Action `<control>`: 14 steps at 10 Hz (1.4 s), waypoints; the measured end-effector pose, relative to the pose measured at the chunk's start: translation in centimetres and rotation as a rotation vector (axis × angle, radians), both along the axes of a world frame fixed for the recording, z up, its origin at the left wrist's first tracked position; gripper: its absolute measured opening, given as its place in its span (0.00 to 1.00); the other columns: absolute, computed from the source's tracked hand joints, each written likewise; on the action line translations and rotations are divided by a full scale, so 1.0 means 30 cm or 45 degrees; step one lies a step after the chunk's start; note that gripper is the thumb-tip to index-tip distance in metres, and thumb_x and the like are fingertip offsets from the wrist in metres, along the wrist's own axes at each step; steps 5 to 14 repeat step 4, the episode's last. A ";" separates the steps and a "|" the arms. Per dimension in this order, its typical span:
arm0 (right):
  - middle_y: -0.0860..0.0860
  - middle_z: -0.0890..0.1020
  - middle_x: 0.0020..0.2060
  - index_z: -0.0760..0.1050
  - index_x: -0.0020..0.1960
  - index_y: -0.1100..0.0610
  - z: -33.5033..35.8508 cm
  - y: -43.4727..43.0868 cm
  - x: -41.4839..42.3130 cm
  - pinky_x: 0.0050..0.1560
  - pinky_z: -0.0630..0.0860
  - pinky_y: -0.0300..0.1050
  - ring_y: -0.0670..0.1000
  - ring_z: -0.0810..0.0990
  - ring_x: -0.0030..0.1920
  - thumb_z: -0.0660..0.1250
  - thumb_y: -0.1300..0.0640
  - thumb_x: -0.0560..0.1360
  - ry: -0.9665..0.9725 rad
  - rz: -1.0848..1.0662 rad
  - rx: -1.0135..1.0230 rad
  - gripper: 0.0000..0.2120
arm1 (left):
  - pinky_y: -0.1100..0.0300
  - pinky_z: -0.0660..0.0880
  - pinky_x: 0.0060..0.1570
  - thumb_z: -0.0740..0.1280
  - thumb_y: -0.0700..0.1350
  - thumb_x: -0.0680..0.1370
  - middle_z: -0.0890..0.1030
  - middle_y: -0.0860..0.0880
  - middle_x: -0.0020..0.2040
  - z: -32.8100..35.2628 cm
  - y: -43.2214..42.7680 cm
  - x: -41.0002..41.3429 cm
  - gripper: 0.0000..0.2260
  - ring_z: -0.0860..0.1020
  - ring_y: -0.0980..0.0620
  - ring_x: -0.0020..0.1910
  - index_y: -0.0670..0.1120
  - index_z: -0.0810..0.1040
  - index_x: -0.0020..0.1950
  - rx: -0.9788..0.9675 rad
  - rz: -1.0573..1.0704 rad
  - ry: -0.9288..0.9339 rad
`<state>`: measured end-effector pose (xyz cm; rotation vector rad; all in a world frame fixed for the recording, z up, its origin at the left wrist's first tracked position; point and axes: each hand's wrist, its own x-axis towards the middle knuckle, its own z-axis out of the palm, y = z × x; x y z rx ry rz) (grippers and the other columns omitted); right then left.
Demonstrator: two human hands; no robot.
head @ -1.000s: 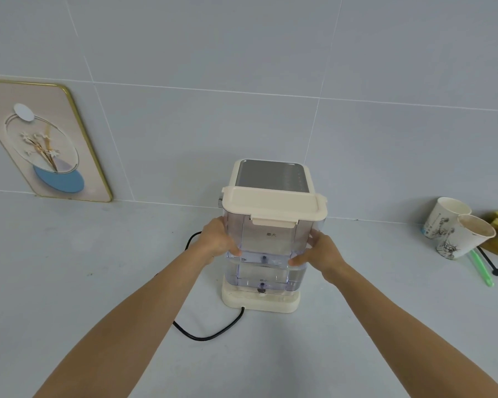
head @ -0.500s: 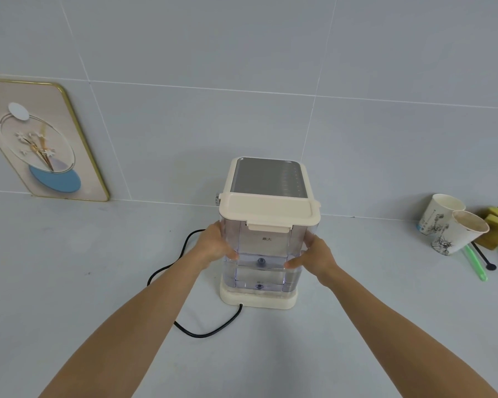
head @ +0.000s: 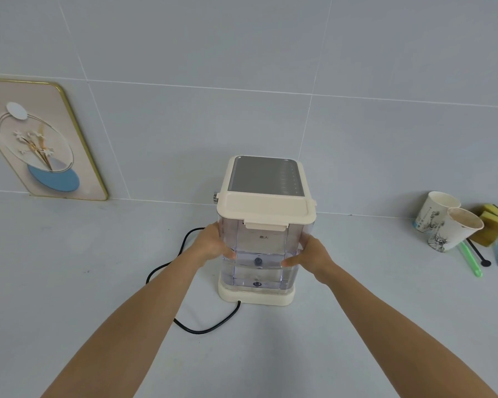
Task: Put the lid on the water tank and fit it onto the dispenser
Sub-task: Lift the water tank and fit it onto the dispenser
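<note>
Two hands clasp the tank [head: 259, 254] from its sides: the left hand [head: 213, 244] pressed flat on the wall at nine o'clock, the right hand [head: 311, 254] on the wall at three o'clock, thumbs wrapped onto the near face. That even, low grip probably keeps the clear tank upright while it settles, so the water in its lower part stays level. The cream lid [head: 266, 209] sits flush on top, its front latch folded down, so the lidding step looks done. The tank stands on the dispenser [head: 266, 175] base, tight against the body at twelve o'clock; whether it is fully seated I cannot tell. A black cord [head: 184, 326] curls over the surface [head: 69, 268] at seven o'clock. Two paper cups [head: 443, 222] stand well apart at three o'clock.
</note>
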<state>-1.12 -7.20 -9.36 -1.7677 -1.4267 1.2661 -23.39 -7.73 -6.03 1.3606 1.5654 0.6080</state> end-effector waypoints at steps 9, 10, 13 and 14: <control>0.58 0.71 0.66 0.61 0.66 0.63 0.025 -0.055 0.001 0.56 0.69 0.47 0.59 0.70 0.65 0.74 0.58 0.66 -0.164 0.024 0.028 0.35 | 0.59 0.68 0.57 0.69 0.38 0.73 0.75 0.42 0.60 -0.029 -0.056 0.007 0.23 0.72 0.44 0.64 0.36 0.67 0.66 0.061 -0.061 0.217; 0.58 0.71 0.66 0.61 0.66 0.63 0.025 -0.055 0.001 0.56 0.69 0.47 0.59 0.70 0.65 0.74 0.58 0.66 -0.164 0.024 0.028 0.35 | 0.59 0.68 0.57 0.69 0.38 0.73 0.75 0.42 0.60 -0.029 -0.056 0.007 0.23 0.72 0.44 0.64 0.36 0.67 0.66 0.061 -0.061 0.217; 0.58 0.71 0.66 0.61 0.66 0.63 0.025 -0.055 0.001 0.56 0.69 0.47 0.59 0.70 0.65 0.74 0.58 0.66 -0.164 0.024 0.028 0.35 | 0.59 0.68 0.57 0.69 0.38 0.73 0.75 0.42 0.60 -0.029 -0.056 0.007 0.23 0.72 0.44 0.64 0.36 0.67 0.66 0.061 -0.061 0.217; 0.58 0.71 0.66 0.61 0.66 0.63 0.025 -0.055 0.001 0.56 0.69 0.47 0.59 0.70 0.65 0.74 0.58 0.66 -0.164 0.024 0.028 0.35 | 0.59 0.68 0.57 0.69 0.38 0.73 0.75 0.42 0.60 -0.029 -0.056 0.007 0.23 0.72 0.44 0.64 0.36 0.67 0.66 0.061 -0.061 0.217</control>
